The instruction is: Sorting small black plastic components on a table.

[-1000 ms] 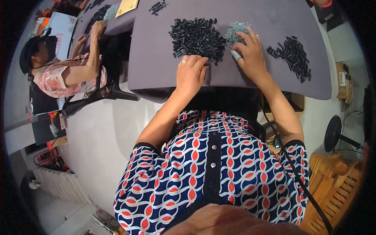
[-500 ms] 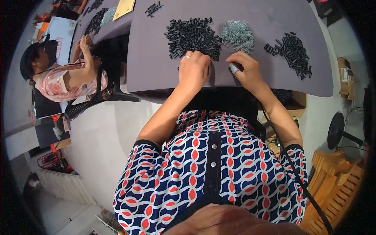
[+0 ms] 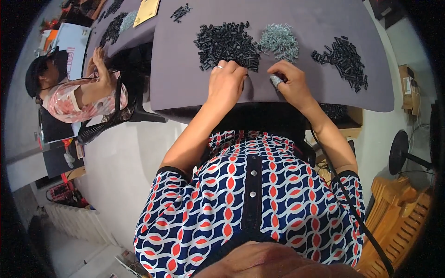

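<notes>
Black pile [image 3: 225,46]: at left hand's fingertips; short cylinders, likely light, stiff plastic; best pinched around the sides.
Silver pile [image 3: 279,41]: just right; slim, shiny bits, probably hard, slippery.
Left hand [image 3: 227,81]: fingers curled; grip can't tell.
Right hand [image 3: 292,83]: curled, silvery thumb wrap [image 3: 276,80]; pinch can't tell.
Right-side pile [image 3: 347,64]: black, elongated pieces.
Tablecloth [image 3: 320,18]: grey, matte.

left grip [image 3: 226,82]: curled, palm-down | right grip [image 3: 291,81]: curled inward | forearms [image 3: 193,132]: extended
</notes>
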Motion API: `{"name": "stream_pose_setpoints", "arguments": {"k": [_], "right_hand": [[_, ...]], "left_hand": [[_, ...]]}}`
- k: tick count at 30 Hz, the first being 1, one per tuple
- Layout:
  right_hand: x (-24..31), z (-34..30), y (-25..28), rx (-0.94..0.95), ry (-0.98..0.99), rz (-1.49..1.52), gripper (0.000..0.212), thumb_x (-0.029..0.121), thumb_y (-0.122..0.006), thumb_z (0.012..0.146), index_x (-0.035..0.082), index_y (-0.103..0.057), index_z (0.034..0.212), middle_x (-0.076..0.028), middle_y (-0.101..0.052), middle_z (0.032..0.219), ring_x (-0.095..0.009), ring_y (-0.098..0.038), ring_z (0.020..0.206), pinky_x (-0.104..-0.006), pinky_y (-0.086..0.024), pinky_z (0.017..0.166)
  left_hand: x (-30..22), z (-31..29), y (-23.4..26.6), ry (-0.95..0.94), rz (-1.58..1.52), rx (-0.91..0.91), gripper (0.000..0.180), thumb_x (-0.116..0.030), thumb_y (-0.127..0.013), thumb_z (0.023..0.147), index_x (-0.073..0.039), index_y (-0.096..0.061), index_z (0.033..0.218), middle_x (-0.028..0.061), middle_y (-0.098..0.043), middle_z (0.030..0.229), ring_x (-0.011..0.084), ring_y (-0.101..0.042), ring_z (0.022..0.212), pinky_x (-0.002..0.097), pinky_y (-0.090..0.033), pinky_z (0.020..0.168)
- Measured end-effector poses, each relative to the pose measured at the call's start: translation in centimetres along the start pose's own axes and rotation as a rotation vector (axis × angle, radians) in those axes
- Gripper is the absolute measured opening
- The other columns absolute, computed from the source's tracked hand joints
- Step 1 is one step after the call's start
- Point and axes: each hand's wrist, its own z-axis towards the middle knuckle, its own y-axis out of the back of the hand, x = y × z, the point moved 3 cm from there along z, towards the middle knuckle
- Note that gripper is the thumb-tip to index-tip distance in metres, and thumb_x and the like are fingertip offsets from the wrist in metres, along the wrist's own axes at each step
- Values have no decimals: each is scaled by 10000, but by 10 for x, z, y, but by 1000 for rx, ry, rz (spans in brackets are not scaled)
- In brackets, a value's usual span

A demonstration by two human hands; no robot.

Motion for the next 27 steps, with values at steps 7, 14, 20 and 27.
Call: {"name": "stream_pose_setpoints", "arguments": {"k": [7, 14, 20, 27], "right_hand": [[-7, -2, -1, -5, -7, -3, 292, -94, -559, 727, 7, -650, 985, -80, -629, 924, -159, -613, 770, -260, -486, 701], [4, -2, 1, -2, -27, 3, 268, -55, -556, 723, 9, -649, 965, -134, -633, 933, -314, -636, 879, -368, -502, 755], [-7, -4, -1, -17, 16, 41, 246, -47, -569, 727, 7, -645, 955, -131, -628, 919, -304, -637, 867, -370, -504, 749], [-4, -4, -1, -16, 43, 9, 259, -53, -564, 725, 4, -647, 963, -135, -634, 923, -308, -640, 865, -363, -510, 769]], "left_hand": [[2, 22, -4, -25, -30, -66, 149, -86, -693, 814, -84, -680, 963, 78, -616, 908, 318, -570, 880, 426, -474, 748], [-2, 39, -19, -83, -25, 50, 176, -68, -712, 782, -83, -675, 954, 89, -609, 922, 329, -572, 898, 442, -492, 771], [6, 31, -11, 3, -45, 65, 183, -74, -725, 772, -83, -693, 952, 99, -621, 937, 332, -573, 922, 439, -494, 792], [13, 31, -9, 56, -41, 75, 206, -58, -719, 784, -69, -698, 989, 109, -626, 950, 340, -572, 932, 449, -494, 799]]}}
